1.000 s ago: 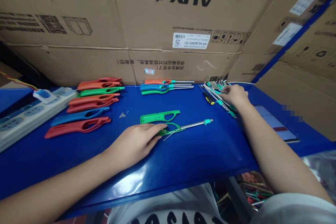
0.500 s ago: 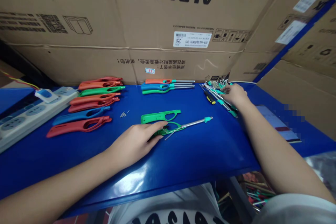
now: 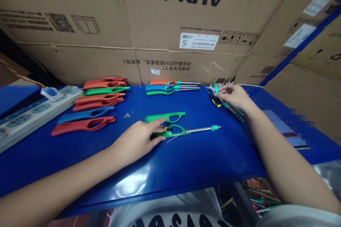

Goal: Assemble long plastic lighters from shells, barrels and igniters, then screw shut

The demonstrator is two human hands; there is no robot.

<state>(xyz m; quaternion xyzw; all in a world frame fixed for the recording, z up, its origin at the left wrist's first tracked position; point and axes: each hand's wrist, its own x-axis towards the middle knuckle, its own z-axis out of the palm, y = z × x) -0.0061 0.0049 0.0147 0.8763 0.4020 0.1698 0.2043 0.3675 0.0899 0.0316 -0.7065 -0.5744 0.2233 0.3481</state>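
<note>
My left hand (image 3: 142, 136) has its thumb and fingers closed on an open green lighter body (image 3: 183, 131), a long-nosed lighter with thin wires, a metal tube pointing right and a teal piece near its tip. A separate green handle shell (image 3: 176, 114) lies just behind it, partly hidden by my fingers. Over the pile of metal lighter tubes (image 3: 231, 108) on the right, my right hand (image 3: 234, 95) pinches a small teal piece (image 3: 216, 88) at its fingertips. What else is under that palm is hidden.
Several red, orange, green and blue handle shells (image 3: 85, 126) lie at the left by a power strip (image 3: 39, 108). Lighters with tubes (image 3: 160, 88) rest at the back. Small screws (image 3: 128, 115) and a yellow-black screwdriver (image 3: 215, 101) are on the table. A cardboard wall (image 3: 149, 42) stands behind.
My right hand has shifted left over the pile, and its fingertips now hold a teal piece. The left hand stays on the green lighter body. The view has moved slightly.
</note>
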